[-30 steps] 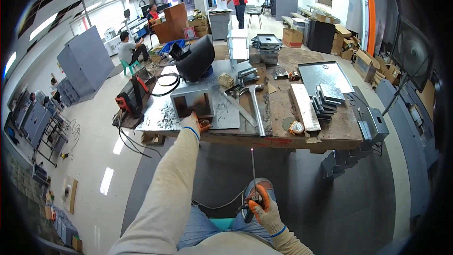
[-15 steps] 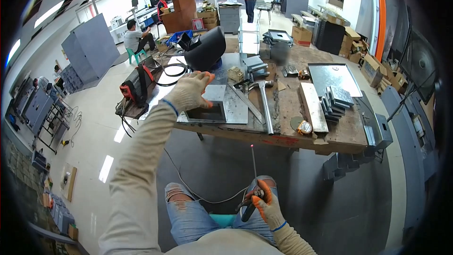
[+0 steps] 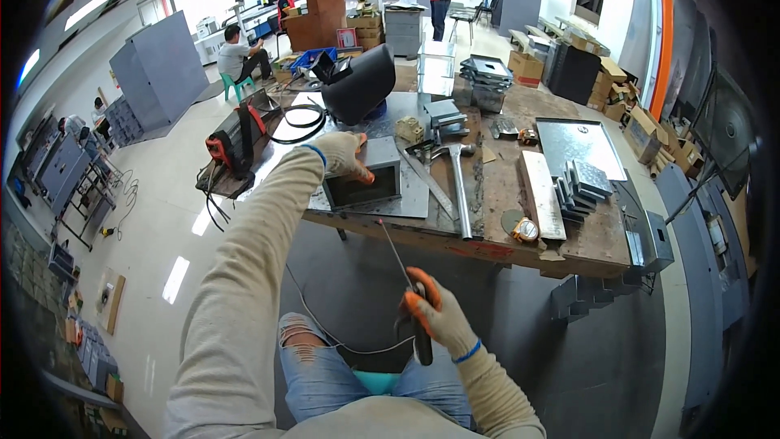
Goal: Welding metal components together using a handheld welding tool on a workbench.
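Note:
An open-fronted grey metal box [image 3: 388,164] sits on a flat metal sheet [image 3: 414,199] at the table's near edge. My left hand [image 3: 345,158], in a cream glove with orange fingertips, grips the box's top left side, fingers bent over its edge. In my right hand [image 3: 439,309], gloved alike, is a welding electrode holder [image 3: 422,345] with a dark handle. A thin welding rod [image 3: 395,249] extends from it up and left, its pinkish tip close below the table edge. A metal ruler [image 3: 431,184] and a hammer [image 3: 461,191] lie right of the box.
Behind the box stands a black welding helmet [image 3: 363,85]; a red-and-black welding machine [image 3: 236,146] is at left. A tape measure [image 3: 525,230], a long metal bar [image 3: 542,195], stacked metal pieces [image 3: 582,187] and a metal tray [image 3: 581,149] lie at right. Several people are farther back.
My left hand has come down onto the box, which now sits slightly turned. My right hand has risen, swinging the rod's tip leftward toward the box.

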A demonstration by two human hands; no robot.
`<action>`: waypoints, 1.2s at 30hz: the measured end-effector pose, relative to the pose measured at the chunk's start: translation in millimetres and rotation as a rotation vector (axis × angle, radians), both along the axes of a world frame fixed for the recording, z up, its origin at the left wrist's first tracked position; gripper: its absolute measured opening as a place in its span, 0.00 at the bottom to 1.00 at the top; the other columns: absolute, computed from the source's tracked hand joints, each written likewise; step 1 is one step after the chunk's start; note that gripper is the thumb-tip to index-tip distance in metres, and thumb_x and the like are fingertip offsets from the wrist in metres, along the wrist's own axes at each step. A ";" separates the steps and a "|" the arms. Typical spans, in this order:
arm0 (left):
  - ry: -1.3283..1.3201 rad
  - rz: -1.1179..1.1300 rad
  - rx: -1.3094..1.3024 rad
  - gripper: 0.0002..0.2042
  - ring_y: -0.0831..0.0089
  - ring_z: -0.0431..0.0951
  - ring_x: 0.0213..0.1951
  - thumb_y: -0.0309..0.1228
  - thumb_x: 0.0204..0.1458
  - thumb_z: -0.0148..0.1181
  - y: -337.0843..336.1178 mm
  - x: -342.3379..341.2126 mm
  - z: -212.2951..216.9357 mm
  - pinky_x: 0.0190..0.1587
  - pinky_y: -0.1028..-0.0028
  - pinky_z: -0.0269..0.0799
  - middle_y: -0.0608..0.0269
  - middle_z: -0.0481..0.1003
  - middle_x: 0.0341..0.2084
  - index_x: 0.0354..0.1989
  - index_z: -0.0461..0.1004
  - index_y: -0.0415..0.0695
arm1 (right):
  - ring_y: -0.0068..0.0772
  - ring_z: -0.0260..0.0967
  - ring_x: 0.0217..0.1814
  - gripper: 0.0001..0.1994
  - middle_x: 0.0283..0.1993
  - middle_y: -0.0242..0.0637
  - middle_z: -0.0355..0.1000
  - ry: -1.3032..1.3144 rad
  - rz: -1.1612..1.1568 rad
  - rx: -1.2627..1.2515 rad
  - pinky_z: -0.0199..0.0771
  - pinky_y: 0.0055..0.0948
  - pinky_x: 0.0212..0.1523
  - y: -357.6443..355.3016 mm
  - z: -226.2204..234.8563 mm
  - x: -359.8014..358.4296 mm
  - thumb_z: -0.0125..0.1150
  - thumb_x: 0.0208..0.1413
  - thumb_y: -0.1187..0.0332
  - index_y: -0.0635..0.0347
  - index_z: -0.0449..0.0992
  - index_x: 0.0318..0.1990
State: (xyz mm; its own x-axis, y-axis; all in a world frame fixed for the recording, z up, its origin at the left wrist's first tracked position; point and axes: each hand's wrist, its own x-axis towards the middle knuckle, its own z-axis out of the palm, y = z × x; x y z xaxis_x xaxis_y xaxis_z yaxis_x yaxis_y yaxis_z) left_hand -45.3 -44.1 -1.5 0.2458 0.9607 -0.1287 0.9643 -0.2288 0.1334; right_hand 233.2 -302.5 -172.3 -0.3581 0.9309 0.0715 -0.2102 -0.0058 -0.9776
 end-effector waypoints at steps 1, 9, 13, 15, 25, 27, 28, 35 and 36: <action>0.046 0.006 -0.062 0.48 0.50 0.83 0.52 0.52 0.42 0.82 4.0 -0.9 6.3 0.55 0.61 0.78 0.46 0.80 0.56 0.70 0.69 0.40 | 0.29 0.74 0.41 0.26 0.43 0.39 0.76 -0.013 -0.004 -0.001 0.76 0.25 0.44 12.5 10.3 -5.8 0.64 0.68 0.71 0.61 0.68 0.72; 0.310 -0.066 -0.222 0.44 0.53 0.84 0.47 0.52 0.43 0.82 21.9 2.1 26.9 0.52 0.63 0.80 0.49 0.83 0.51 0.65 0.74 0.38 | 0.28 0.75 0.32 0.21 0.35 0.38 0.76 0.066 0.045 -0.152 0.72 0.25 0.26 92.8 43.3 -42.3 0.64 0.70 0.64 0.61 0.73 0.65; 0.405 -0.067 -0.245 0.41 0.53 0.85 0.44 0.52 0.42 0.82 37.4 7.4 20.3 0.50 0.62 0.81 0.51 0.85 0.47 0.61 0.78 0.37 | 0.29 0.75 0.29 0.20 0.33 0.38 0.76 0.097 0.071 -0.167 0.69 0.26 0.21 115.1 39.0 -54.2 0.63 0.70 0.62 0.60 0.73 0.64; 0.435 -0.074 -0.263 0.40 0.53 0.85 0.44 0.53 0.42 0.82 43.2 7.2 17.5 0.50 0.61 0.81 0.52 0.85 0.45 0.59 0.80 0.37 | 0.29 0.74 0.29 0.20 0.32 0.38 0.76 0.107 0.076 -0.182 0.69 0.26 0.19 127.4 37.4 -60.4 0.63 0.70 0.62 0.60 0.74 0.64; 0.471 -0.072 -0.238 0.37 0.53 0.86 0.43 0.53 0.41 0.82 35.8 18.8 33.5 0.50 0.60 0.82 0.52 0.86 0.41 0.56 0.83 0.38 | 0.28 0.74 0.29 0.20 0.32 0.38 0.75 0.057 0.100 -0.290 0.69 0.26 0.18 177.1 38.8 -98.4 0.64 0.70 0.61 0.60 0.74 0.64; 0.442 -0.086 -0.221 0.37 0.53 0.86 0.43 0.53 0.41 0.82 30.0 18.5 35.6 0.50 0.60 0.82 0.52 0.86 0.41 0.56 0.83 0.38 | 0.28 0.74 0.30 0.21 0.32 0.38 0.75 0.025 0.104 -0.280 0.69 0.25 0.19 181.7 33.1 -102.1 0.64 0.69 0.61 0.61 0.74 0.64; 0.429 -0.094 -0.213 0.37 0.53 0.86 0.43 0.53 0.41 0.82 28.4 18.6 36.6 0.50 0.60 0.82 0.52 0.86 0.41 0.56 0.83 0.38 | 0.28 0.74 0.30 0.21 0.32 0.38 0.75 0.010 0.105 -0.275 0.69 0.25 0.19 183.9 30.1 -103.4 0.64 0.69 0.61 0.62 0.74 0.64; 0.419 -0.081 -0.239 0.37 0.53 0.86 0.43 0.53 0.41 0.82 28.8 14.4 38.6 0.50 0.60 0.82 0.53 0.86 0.41 0.56 0.83 0.39 | 0.26 0.74 0.31 0.19 0.34 0.38 0.75 0.046 0.121 -0.256 0.70 0.24 0.23 190.7 21.7 -114.0 0.66 0.68 0.62 0.63 0.76 0.60; 0.437 -0.091 -0.227 0.37 0.53 0.86 0.43 0.53 0.41 0.81 29.5 14.9 37.9 0.50 0.60 0.82 0.53 0.86 0.41 0.56 0.83 0.39 | 0.26 0.74 0.31 0.18 0.34 0.38 0.76 0.038 0.121 -0.233 0.69 0.23 0.24 191.0 21.1 -114.1 0.66 0.68 0.62 0.63 0.76 0.59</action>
